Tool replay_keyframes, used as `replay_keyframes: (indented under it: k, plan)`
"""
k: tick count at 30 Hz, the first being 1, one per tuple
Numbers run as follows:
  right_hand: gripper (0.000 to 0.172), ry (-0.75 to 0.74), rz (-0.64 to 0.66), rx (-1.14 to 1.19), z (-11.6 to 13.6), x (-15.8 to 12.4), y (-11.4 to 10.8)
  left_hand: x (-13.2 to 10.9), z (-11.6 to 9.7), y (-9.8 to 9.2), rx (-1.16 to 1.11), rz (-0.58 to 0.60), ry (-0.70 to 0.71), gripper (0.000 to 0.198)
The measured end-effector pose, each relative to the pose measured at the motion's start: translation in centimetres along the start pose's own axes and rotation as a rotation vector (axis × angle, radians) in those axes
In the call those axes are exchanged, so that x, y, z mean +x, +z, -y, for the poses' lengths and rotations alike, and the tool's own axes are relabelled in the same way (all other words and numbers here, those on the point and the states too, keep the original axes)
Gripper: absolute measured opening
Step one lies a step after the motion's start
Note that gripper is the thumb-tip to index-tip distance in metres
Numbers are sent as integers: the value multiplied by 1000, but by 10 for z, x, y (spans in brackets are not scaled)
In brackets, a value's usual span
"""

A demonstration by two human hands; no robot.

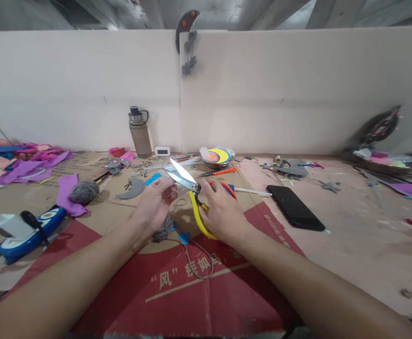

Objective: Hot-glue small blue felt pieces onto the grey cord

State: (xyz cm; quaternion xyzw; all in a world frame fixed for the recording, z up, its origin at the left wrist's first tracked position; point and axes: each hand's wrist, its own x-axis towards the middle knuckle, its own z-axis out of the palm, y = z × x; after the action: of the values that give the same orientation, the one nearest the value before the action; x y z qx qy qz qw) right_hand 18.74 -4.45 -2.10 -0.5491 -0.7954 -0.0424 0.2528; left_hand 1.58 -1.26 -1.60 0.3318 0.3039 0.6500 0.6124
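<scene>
My right hand (223, 212) is closed round the handles of a pair of scissors (183, 175), one loop yellow and the other red. Their blades are spread and point up to the left, past the fingers of my left hand (158, 202). That hand is pinched just beside the blades; what lies between its fingertips is too small to make out. Below it a bundle of grey yarn (163, 230) lies on the cardboard, and a loose strand (211, 270) loops over the red print. A grey felt crescent (131, 188) lies left of my left hand.
A black phone (294, 207) lies to the right. Further left are a grey yarn ball (84, 192), a blue-and-white tool (32, 238) and purple felt scraps (32, 167). A water bottle (140, 136) and a small white timer-like device (162, 151) stand by the white partition (280, 84).
</scene>
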Motion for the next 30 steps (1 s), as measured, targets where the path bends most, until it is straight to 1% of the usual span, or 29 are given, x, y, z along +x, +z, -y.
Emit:
replay_keyframes:
  k: [3, 6, 10, 17, 25, 30]
  plan:
    - [52, -12, -5, 7, 0, 0, 0, 1, -2, 0, -7, -19, -25, 15]
    - [53, -7, 6, 0, -1, 0, 1, 0, -3, 1, -1, -14, -49, 16]
    - [54, -18, 19, -24, -3, 1, 2, 0, -3, 1, 2, 3, -61, 15]
    - [52, -20, 5, -103, -3, 4, 1, -2, -2, 3, -4, -3, -60, 14]
    - [54, -29, -9, -116, -5, 3, 2, -2, -5, 4, -15, -20, -82, 11]
    - [53, -37, -15, -127, -6, 3, 2, -3, -6, 5, -20, -23, -96, 11]
